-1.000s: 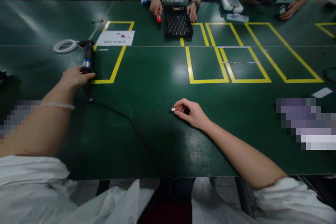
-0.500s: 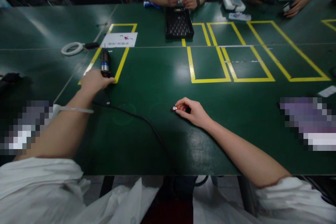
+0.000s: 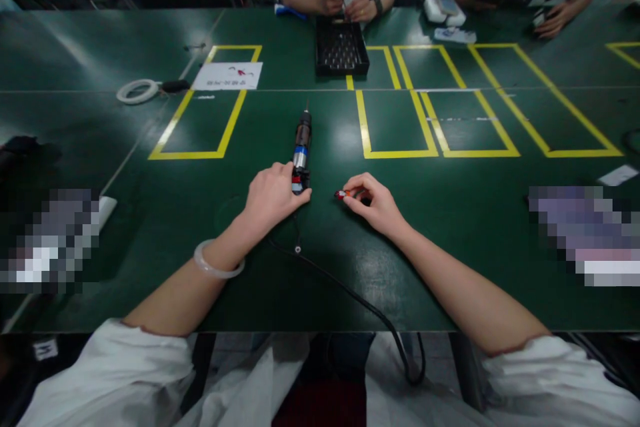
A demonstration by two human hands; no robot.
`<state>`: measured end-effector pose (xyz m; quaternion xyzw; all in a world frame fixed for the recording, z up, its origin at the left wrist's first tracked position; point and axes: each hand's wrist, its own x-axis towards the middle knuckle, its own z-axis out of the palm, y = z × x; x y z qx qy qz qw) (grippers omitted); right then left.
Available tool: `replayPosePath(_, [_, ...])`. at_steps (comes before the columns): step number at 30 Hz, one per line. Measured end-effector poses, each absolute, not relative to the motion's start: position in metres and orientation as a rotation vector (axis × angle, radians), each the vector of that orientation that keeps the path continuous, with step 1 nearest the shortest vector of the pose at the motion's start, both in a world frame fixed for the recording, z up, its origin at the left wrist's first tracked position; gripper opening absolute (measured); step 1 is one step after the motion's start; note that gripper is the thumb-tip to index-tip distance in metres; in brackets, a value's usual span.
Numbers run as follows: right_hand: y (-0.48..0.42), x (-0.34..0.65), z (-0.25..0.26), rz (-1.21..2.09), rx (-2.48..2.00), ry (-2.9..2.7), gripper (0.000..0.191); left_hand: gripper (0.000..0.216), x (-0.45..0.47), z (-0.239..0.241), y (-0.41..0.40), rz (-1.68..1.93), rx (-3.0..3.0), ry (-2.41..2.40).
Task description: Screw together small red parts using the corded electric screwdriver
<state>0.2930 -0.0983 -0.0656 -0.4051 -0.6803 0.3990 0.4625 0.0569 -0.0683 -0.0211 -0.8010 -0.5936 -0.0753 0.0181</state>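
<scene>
My left hand has its fingers and thumb around the rear end of an electric screwdriver. The tool lies on the green table, its thin bit pointing away from me. A black cord runs from its back end towards me and over the table's front edge. To the right, my right hand pinches a small red and white piece between thumb and fingertips, just above or on the table. Its exact kind is too small to make out. A gap separates the piece from the screwdriver.
Yellow tape outlines mark the green table. A printed white sheet and a white ring-shaped coil lie at the left. Across from me, a person works over a black tray. Blurred panels flank both my arms.
My left hand has brought the screwdriver from the left tape outline rightwards and closer to me, its cord trailing along. My right hand, still holding the small piece, has shifted slightly.
</scene>
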Motion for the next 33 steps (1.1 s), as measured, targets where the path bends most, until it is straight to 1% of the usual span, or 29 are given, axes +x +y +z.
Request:
replayPosePath(4, [-0.096,0.294,-0.069,1.044,-1.013,-1.616,0.017,0.069,0.089,-0.022,-0.091,-0.286,-2.599,-1.700])
replayPosePath(6, [-0.095,0.294,-0.071,1.048,-1.013,-1.608,0.018,0.071,0.096,-0.021,-0.098,-0.263,-2.641,-1.669])
replayPosePath(8, [-0.096,0.294,-0.071,1.037,-1.017,-1.624,0.017,0.071,0.097,-0.022,-0.103,-0.225,-2.660,-1.661])
replayPosePath(12, [-0.097,0.293,-0.069,0.984,-1.032,-1.700,0.011,0.078,0.093,-0.023,-0.104,-0.187,-2.672,-1.663])
replayPosePath(21, [-0.093,0.292,-0.074,0.923,-1.074,-1.748,0.011,0.078,0.092,-0.026,-0.101,-0.228,-2.703,-1.692])
replayPosePath(30, [-0.088,0.286,-0.077,0.731,-1.091,-1.928,0.009,0.077,0.093,-0.024,-0.103,-0.217,-2.705,-1.713])
replayPosePath(33, [-0.088,0.285,-0.075,0.722,-1.073,-1.929,0.010,0.076,0.094,-0.023,-0.102,-0.216,-2.701,-1.715])
